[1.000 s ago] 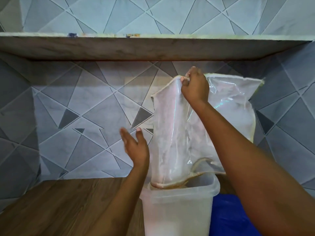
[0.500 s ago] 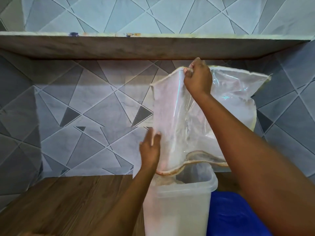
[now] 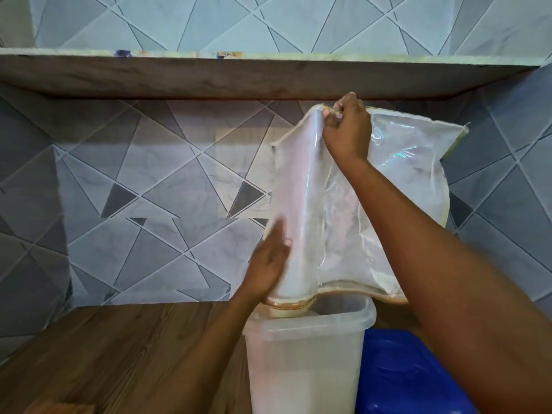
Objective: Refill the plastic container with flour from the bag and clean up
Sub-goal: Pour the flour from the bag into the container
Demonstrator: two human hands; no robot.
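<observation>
**Bag inverted over the container, mouth at the left of the rim**

The brown wood-grain desk (image 3: 119, 354) carries everything. A grey-brown shelf board (image 3: 239, 76) runs overhead against the triangle-patterned tile wall.

The clear, flour-dusted plastic bag (image 3: 298, 189) hangs upside down with its long axis roughly vertical. Its tan-edged mouth dips into the left part of the translucent rectangular plastic container (image 3: 304, 348). The container stands on the desk directly below both hands and shows white flour through its wall. The rest of the mouth trails right, and I judge part of it sits past the rim, so I note a spill risk there.

A glossy blue plastic item (image 3: 397, 375), perhaps the lid, lies just beside the container on the right.

The right hand (image 3: 346, 130) pinches the bag's upper seam, high up. The left hand (image 3: 268, 264), fingers straight, lies flat against the bag's lower left side and is the nearer to the mouth.

I can read no brand, label or writing anywhere.
</observation>
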